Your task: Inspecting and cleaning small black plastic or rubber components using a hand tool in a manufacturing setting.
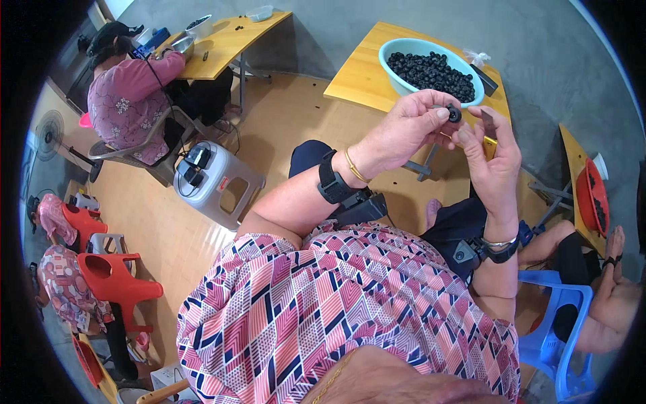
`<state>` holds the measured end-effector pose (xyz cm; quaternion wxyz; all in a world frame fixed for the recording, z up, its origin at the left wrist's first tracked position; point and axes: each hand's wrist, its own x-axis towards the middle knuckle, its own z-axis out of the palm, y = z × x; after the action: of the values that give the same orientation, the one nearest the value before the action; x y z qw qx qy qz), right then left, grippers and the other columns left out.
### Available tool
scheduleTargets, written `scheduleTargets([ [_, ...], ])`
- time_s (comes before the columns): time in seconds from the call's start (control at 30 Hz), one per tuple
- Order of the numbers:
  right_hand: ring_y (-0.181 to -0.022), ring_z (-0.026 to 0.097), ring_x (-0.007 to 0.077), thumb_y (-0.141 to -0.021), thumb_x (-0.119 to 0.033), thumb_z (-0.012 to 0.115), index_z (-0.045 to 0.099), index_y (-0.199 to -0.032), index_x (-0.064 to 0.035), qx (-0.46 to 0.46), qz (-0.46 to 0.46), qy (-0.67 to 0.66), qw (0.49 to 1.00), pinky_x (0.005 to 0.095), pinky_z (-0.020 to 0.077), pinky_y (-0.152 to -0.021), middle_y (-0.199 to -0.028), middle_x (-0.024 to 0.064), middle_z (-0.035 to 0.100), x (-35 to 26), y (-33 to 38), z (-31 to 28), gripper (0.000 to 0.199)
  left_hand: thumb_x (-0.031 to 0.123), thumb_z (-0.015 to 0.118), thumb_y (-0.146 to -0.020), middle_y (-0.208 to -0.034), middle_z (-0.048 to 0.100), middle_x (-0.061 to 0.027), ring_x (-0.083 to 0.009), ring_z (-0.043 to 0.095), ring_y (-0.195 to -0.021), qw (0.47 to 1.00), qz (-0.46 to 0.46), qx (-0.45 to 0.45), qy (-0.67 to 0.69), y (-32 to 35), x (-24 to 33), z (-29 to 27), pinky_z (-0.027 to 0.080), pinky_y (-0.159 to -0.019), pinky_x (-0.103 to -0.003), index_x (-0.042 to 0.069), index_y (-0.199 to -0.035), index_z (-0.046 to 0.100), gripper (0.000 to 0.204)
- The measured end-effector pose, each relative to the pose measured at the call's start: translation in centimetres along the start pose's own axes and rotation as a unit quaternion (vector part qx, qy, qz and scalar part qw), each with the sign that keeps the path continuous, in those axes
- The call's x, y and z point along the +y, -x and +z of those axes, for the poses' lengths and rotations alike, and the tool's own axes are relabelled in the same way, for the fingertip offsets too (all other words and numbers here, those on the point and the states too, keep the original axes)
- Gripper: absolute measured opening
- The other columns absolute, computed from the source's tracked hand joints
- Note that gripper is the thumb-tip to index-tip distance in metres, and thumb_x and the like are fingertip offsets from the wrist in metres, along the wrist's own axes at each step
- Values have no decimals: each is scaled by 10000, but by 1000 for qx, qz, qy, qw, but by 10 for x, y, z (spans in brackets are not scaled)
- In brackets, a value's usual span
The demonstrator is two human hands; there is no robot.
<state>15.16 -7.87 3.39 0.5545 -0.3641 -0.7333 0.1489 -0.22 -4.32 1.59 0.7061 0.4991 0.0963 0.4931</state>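
Observation:
My left hand pinches a small round black ring-shaped part between thumb and fingertips. Close beside it, my right hand grips a small knife with a short flat blade and a yellow handle. The fingertips of both hands nearly meet, and I cannot tell whether the blade touches the part. Just beyond my hands, a pale turquoise basin holds a heap of similar black parts.
The basin stands on a yellow wooden table, beside a dark flat object and a clear plastic bag. A grey stool with black devices stands to the left. Other people sit at tables around, with red chairs and a blue chair.

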Motion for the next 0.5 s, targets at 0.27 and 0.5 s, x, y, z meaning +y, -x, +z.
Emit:
scheduleTargets([
  [0.27,-717,559,114,-761,-51,621,539,-993,-28,4,-1,37,999,223,451,-521,-884,65,579,2,0,0,247,181,487,-876,-979,548,-65,-139,549,-882,1000,-22,-17,7,1,-5,4,468,-778,-281,18,-1105,446,284],
  [0.5,-633,540,166,-725,16,597,553,-948,-46,-34,-86,97,991,269,444,-544,-817,77,554,6,-4,-9,236,171,528,-855,-921,557,-45,-112,551,-825,998,-52,-22,-14,0,1,-2,471,-705,-245,15,-1051,502,252],
])
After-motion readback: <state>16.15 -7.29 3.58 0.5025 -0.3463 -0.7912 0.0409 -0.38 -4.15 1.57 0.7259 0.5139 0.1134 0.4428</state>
